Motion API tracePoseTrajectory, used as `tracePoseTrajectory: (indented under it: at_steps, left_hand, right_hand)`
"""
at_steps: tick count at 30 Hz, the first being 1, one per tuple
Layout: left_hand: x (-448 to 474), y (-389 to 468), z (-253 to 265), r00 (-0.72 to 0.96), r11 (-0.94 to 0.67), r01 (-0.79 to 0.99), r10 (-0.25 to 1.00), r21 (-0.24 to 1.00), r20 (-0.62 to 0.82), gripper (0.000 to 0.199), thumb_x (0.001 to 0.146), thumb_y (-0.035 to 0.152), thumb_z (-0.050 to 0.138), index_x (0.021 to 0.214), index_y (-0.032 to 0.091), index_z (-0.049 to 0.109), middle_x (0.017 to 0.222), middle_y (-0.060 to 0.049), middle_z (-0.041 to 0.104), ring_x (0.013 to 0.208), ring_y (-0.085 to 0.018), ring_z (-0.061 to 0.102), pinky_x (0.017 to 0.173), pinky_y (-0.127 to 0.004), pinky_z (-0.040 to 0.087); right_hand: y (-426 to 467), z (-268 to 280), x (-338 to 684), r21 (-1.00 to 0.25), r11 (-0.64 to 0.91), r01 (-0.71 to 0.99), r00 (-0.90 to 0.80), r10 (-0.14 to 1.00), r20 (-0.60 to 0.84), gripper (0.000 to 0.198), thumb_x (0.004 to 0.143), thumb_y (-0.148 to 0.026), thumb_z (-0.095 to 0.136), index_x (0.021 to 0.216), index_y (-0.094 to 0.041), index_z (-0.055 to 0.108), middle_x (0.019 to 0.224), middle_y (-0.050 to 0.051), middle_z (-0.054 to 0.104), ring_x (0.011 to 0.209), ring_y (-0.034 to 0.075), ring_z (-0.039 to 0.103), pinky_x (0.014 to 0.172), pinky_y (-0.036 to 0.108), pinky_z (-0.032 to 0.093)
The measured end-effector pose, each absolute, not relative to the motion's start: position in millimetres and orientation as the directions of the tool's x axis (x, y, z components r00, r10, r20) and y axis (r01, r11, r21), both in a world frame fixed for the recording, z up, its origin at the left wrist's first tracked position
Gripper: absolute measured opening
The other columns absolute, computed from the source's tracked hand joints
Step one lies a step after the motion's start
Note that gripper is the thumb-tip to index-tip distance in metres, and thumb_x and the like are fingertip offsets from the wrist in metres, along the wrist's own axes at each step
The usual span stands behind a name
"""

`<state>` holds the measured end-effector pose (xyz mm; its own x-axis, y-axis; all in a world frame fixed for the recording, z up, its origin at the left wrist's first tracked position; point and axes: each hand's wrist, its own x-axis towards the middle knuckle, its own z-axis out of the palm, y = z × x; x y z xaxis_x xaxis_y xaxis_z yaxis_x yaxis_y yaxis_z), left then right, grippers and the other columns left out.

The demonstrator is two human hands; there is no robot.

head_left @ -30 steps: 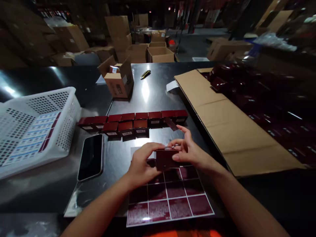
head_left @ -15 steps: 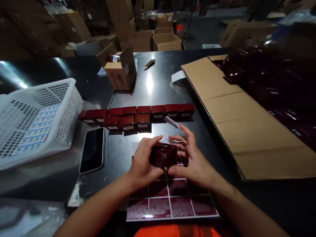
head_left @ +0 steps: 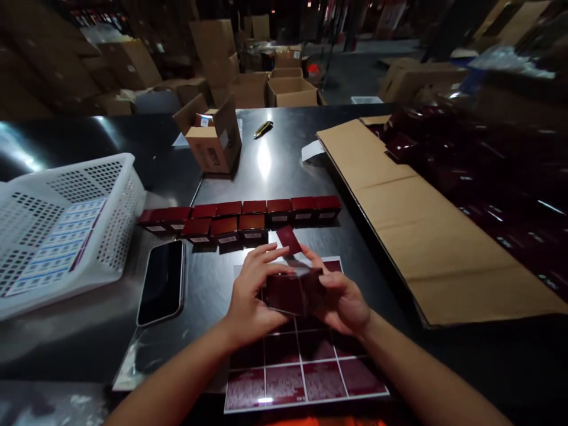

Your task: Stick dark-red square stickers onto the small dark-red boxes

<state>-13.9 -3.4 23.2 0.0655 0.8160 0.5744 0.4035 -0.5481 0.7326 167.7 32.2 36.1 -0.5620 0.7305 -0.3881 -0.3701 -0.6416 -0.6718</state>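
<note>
Gripping maroon box (head_left: 284, 294) between fingers of left hand (head_left: 249, 299) and right hand (head_left: 348, 302); maroon label (head_left: 289, 239) at right forefinger, just beyond box, long axis slanting far-left.

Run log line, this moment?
left hand: holds glossy maroon box; right hand: same box, thin maroon rectangle at fingertip; beneath: white-lined maroon sheet

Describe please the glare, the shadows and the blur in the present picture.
Head view, upper centre: white glare on the metal tabletop beyond the row of maroon boxes; head view, bottom: a small bright reflection on the label sheet; head view, right: the heaped maroon packages sink into shadow; head view, lower centre: the held box looks dark, slightly soft.
</note>
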Motion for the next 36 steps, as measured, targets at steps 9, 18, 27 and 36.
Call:
tracePoseTrajectory:
  at_steps: [9, 18, 27, 36]
  left_hand:
    - [-11.0, -6.3, 21.3, -0.017, -0.383, 0.377, 0.908, 0.844, 0.419, 0.041, 0.066, 0.013, 0.081, 0.104, 0.02, 0.067, 0.102, -0.005, 0.075, 0.091, -0.019, 0.073, 0.079, -0.03, 0.061]
    - [-10.4, -4.6, 20.3, 0.027, -0.388, 0.495, 0.901, 0.778, 0.433, 0.031, 0.072, 0.02, 0.08, 0.101, 0.018, 0.069, 0.097, -0.004, 0.076, 0.087, -0.015, 0.071, 0.078, -0.026, 0.058]
    - [-9.1, -6.1, 20.0, 0.071, -0.404, 0.518, 0.899, 0.754, 0.433, 0.029, 0.076, 0.022, 0.077, 0.104, 0.019, 0.067, 0.1, -0.006, 0.076, 0.091, -0.018, 0.072, 0.082, -0.031, 0.059]
    - [-9.7, -6.1, 21.7, 0.084, -0.418, 0.532, 0.892, 0.736, 0.445, 0.027, 0.077, 0.022, 0.075, 0.102, 0.019, 0.067, 0.1, -0.006, 0.076, 0.091, -0.019, 0.072, 0.082, -0.031, 0.059]
  right_hand:
    - [56.6, 57.2, 205.8, -0.973, 0.173, 0.15, 0.02, 0.984, 0.178, 0.027, 0.082, -0.041, 0.076, 0.102, -0.025, 0.068, 0.102, 0.004, 0.068, 0.092, 0.019, 0.066, 0.087, 0.035, 0.055]
    - [35.4, 65.6, 192.5, -0.946, -0.315, 0.072, -0.327, 0.889, -0.32, 0.026, 0.069, -0.039, 0.086, 0.082, -0.02, 0.075, 0.071, 0.002, 0.069, 0.05, 0.01, 0.055, 0.039, 0.018, 0.04]
    - [31.5, 67.2, 185.5, -0.953, -0.258, 0.16, -0.268, 0.917, -0.294, 0.029, 0.071, -0.045, 0.084, 0.077, -0.018, 0.076, 0.066, 0.002, 0.066, 0.05, 0.011, 0.053, 0.039, 0.019, 0.043]
    - [29.1, 67.1, 184.2, -0.954, -0.156, 0.258, -0.236, 0.947, -0.219, 0.03, 0.076, -0.049, 0.078, 0.08, -0.02, 0.077, 0.066, 0.004, 0.068, 0.054, 0.016, 0.061, 0.041, 0.022, 0.047]
